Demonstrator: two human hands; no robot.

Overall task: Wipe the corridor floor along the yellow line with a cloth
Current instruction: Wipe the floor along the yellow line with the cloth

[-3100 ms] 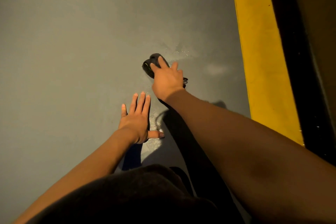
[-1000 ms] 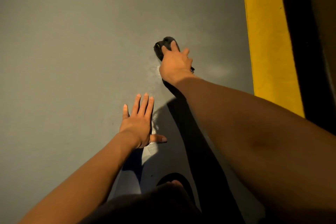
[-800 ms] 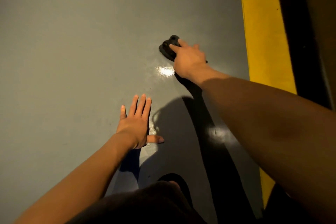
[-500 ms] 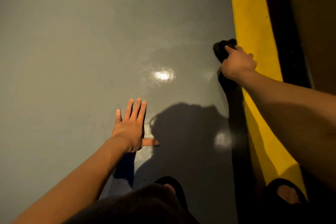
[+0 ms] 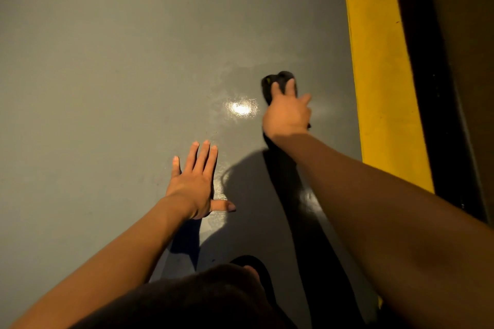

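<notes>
The left hand [image 5: 196,184] lies flat, palm down, fingers straight and together, thumb splayed to the right, arm reaching in from near left. The right hand [image 5: 287,112] is farther out, knuckles up, fingers curled forward, arm outstretched

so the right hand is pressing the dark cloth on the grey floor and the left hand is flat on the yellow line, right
Not quite. The head view shows the left hand flat on the grey floor, well away from the yellow line. The rest holds: the right hand is pressing the dark cloth on the grey floor.
</notes>
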